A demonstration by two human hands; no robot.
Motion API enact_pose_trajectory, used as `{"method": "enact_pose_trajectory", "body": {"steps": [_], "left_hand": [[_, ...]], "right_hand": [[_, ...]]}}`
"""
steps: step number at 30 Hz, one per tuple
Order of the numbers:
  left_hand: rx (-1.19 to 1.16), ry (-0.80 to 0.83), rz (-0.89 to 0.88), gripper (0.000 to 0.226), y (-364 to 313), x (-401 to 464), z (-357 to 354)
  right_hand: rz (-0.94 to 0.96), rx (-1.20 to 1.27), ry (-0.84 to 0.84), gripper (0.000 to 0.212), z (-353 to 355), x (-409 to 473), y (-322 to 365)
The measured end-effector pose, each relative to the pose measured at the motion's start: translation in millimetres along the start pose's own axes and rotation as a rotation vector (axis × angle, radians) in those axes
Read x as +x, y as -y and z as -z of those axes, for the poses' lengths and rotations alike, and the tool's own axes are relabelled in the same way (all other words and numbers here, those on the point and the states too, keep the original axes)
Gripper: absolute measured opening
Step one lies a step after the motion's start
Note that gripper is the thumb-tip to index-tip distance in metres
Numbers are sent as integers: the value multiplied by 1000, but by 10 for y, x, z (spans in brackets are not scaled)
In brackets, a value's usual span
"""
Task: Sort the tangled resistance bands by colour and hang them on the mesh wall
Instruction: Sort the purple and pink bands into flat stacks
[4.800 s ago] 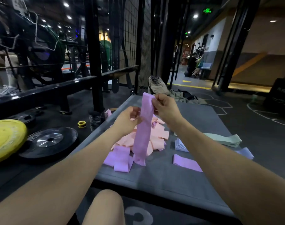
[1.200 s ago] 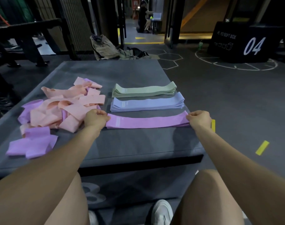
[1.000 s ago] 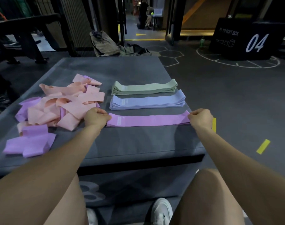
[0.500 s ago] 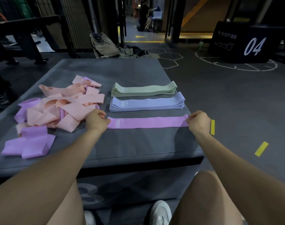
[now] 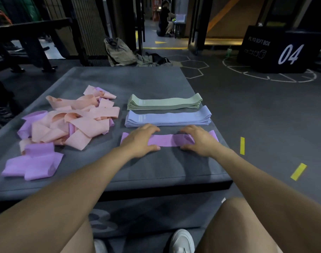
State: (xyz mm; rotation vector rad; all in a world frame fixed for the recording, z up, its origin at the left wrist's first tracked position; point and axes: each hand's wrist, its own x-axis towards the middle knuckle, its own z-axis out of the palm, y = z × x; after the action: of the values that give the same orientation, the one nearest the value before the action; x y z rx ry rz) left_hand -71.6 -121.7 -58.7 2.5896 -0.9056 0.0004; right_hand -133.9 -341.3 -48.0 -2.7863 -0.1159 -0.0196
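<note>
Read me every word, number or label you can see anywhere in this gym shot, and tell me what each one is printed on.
"04": large white numerals on the black soft box at the far right.
"PLYO SOFT BOX": small white lettering on that same box, the first word faint.
Partial white numeral, perhaps "3" or "8": on the front of the grey padded platform, cut off.
Pale label patches on the green band stack and blue band stack: too small to read.

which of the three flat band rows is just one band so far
The purple band nearest the person, under both hands; the blue stack and green stack behind it are several layers thick.
</note>
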Motion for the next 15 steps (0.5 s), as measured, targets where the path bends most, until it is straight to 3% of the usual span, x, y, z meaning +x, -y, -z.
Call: {"method": "enact_pose_trajectory", "body": {"steps": [3,7,15], "left_hand": [[37,94,29,64,15,75,-20],[52,92,17,52,27,115,-37],[25,55,14,50,33,88,-62]], "right_hand": [[10,-61,13,51,22,36,-34],[10,-76,-19,39,24,29,-72],[-22,-48,-21,43,24,-14,-4]]}}
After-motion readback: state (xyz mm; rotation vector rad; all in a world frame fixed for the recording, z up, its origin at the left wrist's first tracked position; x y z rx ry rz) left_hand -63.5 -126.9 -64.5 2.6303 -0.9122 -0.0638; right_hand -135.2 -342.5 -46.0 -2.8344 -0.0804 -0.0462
